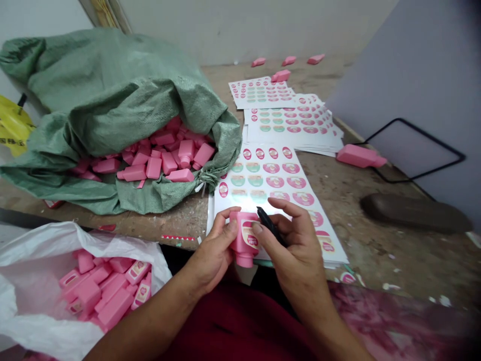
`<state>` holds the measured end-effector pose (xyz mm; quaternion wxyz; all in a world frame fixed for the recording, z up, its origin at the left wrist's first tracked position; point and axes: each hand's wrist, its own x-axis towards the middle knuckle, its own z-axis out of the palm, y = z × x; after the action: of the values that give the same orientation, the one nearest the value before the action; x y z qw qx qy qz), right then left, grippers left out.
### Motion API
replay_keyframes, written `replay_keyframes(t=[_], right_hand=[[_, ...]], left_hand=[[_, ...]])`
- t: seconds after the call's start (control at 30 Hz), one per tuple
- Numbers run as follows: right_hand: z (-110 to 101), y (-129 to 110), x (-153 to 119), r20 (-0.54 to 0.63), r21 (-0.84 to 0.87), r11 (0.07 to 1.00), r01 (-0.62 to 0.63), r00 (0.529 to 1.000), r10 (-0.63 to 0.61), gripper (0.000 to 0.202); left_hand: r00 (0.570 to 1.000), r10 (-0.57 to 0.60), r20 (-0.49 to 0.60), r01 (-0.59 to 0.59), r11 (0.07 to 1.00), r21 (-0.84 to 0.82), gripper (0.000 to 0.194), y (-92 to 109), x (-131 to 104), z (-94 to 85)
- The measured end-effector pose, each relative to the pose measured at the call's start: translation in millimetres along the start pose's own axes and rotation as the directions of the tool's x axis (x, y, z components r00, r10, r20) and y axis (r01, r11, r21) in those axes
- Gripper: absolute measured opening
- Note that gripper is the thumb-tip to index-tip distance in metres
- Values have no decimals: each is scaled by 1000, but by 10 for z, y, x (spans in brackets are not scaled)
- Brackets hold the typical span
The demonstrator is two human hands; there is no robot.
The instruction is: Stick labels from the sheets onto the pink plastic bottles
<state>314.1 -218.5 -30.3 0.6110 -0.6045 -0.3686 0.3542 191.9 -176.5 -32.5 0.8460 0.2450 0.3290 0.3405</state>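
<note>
A small pink plastic bottle (243,245) with its neck toward me is gripped in my left hand (216,248), thumb on one side and fingers round the other. On its face is a sticker (249,234) in pink, white and cream. My right hand (295,240) holds a slim black pen-like tool (270,225) between its fingers; whether it is a pen or a knife I cannot tell. The right thumb presses on the sticker. Just beyond both hands lies a sheet of oval pink and green stickers (263,183).
A green woven sack (124,100) spills plain pink bottles (161,155) at left. Below it, a white bag (30,271) holds more, some labelled. Further sticker sheets (293,120) lie behind. A loose bottle (358,156), a black wire frame (413,129) and a dark brown object (409,213) are at right.
</note>
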Motion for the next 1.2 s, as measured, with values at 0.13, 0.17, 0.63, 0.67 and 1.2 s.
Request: replay_keyframes(t=[0.13,0.17,0.63,0.67,1.2], right_hand=[[3,7,1,-14,-19,1000,12,1000,-12,38],[3,10,4,-15,-19,1000,16,1000,-16,37],[-98,121,13,-16,-505,816,283,941,-337,32],[-133,116,39,-19,-536,795,284,937,-348,30],[-188,-44,84,186,-167,985,-42,980,73,17]], left_hand=[[1000,4,-4,-4,1000,19,38,-7,0,6],[1000,4,-4,-4,1000,21,38,-7,-1,6],[997,19,-76,-3,980,197,57,41,-22,39],[997,8,-78,7,982,190,57,49,-28,39],[999,-29,-28,34,981,192,68,65,-86,9]])
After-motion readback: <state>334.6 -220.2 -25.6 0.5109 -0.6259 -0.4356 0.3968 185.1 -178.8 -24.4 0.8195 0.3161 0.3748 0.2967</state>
